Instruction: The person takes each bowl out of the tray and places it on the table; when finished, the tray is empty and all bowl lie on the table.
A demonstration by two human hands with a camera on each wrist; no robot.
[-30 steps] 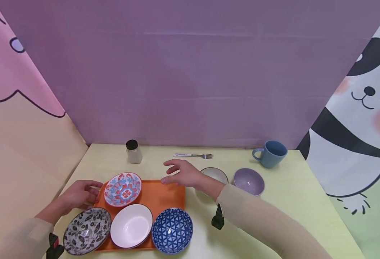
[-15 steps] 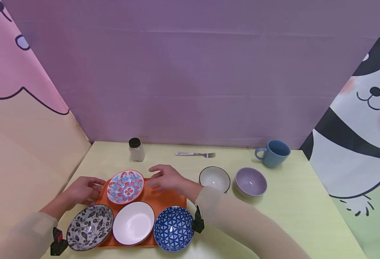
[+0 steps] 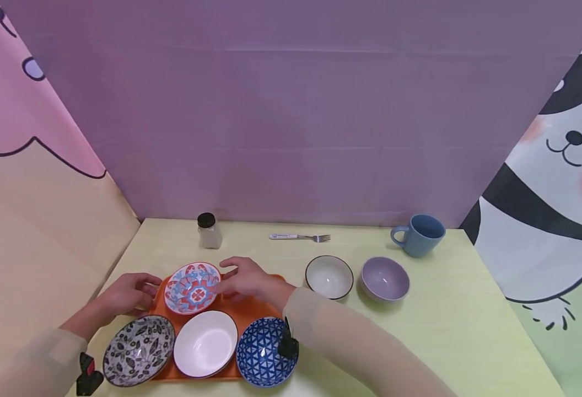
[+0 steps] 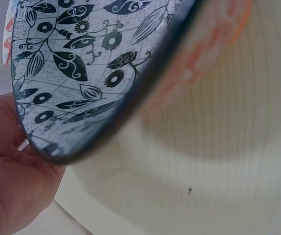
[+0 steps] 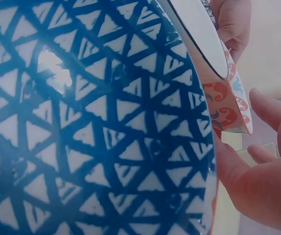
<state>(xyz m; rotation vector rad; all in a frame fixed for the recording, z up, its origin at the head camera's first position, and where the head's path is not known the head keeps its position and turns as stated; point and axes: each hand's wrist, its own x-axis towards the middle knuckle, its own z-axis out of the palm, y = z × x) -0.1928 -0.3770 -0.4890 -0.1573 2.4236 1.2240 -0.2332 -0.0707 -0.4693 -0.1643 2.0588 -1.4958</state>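
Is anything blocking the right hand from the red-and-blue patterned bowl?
Nothing visible does: the right hand is right beside the red-and-blue patterned bowl, though whether the fingers touch its rim I cannot tell. The front white bowl and the blue triangle-patterned bowl sit nearer the person, off that path.

free pale-yellow tabletop right of round glossy lilac bowl, round glossy blue-and-white bowl blocking rectangular orange tray at near right

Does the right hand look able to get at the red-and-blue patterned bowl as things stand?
Probably yes: the right hand is close beside the rim of the red-and-blue patterned bowl, and nothing appears to stand between them.
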